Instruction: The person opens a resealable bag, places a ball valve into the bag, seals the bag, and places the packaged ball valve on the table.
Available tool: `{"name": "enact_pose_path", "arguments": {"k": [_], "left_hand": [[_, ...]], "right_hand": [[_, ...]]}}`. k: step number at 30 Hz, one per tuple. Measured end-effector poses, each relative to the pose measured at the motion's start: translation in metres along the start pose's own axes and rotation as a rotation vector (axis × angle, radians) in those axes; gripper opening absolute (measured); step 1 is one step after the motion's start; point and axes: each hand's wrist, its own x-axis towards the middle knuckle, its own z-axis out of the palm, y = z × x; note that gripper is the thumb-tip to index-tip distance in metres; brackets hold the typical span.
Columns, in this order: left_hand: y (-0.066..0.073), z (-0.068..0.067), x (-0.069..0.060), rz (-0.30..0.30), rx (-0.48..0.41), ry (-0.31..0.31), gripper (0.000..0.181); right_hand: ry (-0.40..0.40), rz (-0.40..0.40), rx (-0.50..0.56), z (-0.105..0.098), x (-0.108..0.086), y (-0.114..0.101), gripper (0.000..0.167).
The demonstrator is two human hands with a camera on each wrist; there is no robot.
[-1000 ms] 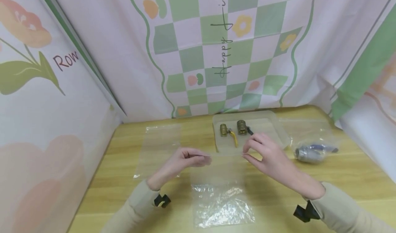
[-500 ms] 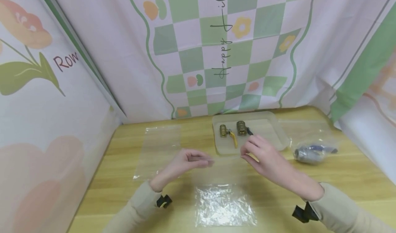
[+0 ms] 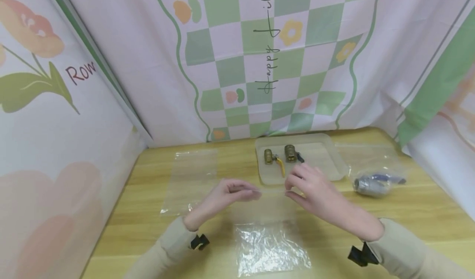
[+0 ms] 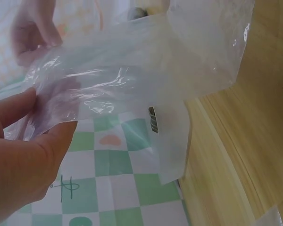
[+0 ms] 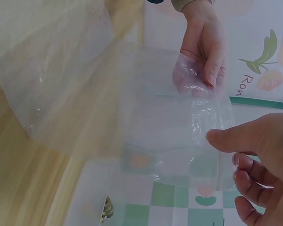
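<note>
A clear plastic bag (image 3: 272, 248) hangs between my hands, its lower part crinkled and shiny near the table's front. My left hand (image 3: 226, 198) pinches its upper left edge, thumb on one side and fingers on the other, as the left wrist view shows. At the upper right edge, my right hand (image 3: 317, 190) holds the film between thumb and fingertips. In the right wrist view the right thumb (image 5: 221, 139) lies on the bag near its mouth. Behind the hands, a pale tray (image 3: 323, 169) holds a brass ball valve with a yellow handle (image 3: 269, 157) and a larger one with a dark handle (image 3: 290, 153).
Flat on the wooden table (image 3: 148, 242), another clear bag (image 3: 191, 176) lies at left. To the right of the tray, a bag (image 3: 375, 155) contains a grey metal valve (image 3: 371, 186) with a blue handle. Printed curtains (image 3: 167, 106) enclose the table.
Both hands have drawn slightly closer together, the left moving right and the right moving a little left. The bag's lower part has shifted slightly right. Tray and valves stay put.
</note>
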Motion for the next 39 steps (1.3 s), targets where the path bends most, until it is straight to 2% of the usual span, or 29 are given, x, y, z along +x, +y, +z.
{"name": "enact_pose_path", "arguments": {"k": [4, 10, 14, 20, 28, 39], "left_hand": [[0.002, 0.0017, 0.0007, -0.004, 0.012, 0.007, 0.032], [0.0017, 0.0023, 0.0016, -0.016, 0.063, 0.018, 0.031], [0.0, 0.0021, 0.002, -0.005, 0.086, 0.024, 0.03], [-0.0016, 0.0029, 0.0021, 0.012, 0.065, 0.029, 0.03], [-0.0015, 0.0039, 0.0014, 0.045, 0.07, 0.024, 0.029], [-0.0036, 0.0041, 0.0012, 0.068, 0.048, 0.023, 0.03]], "right_hand": [[0.018, -0.032, 0.015, 0.0018, 0.0007, -0.0015, 0.03], [0.018, -0.029, 0.03, 0.0018, -0.0003, -0.0018, 0.021], [0.018, -0.024, 0.006, 0.0027, 0.0001, -0.0021, 0.025], [-0.018, 0.002, -0.043, 0.0039, -0.0003, -0.004, 0.025], [-0.046, 0.023, -0.034, 0.0032, 0.0008, -0.0059, 0.026], [-0.051, 0.0, -0.026, 0.0018, 0.0032, -0.0062, 0.025]]}}
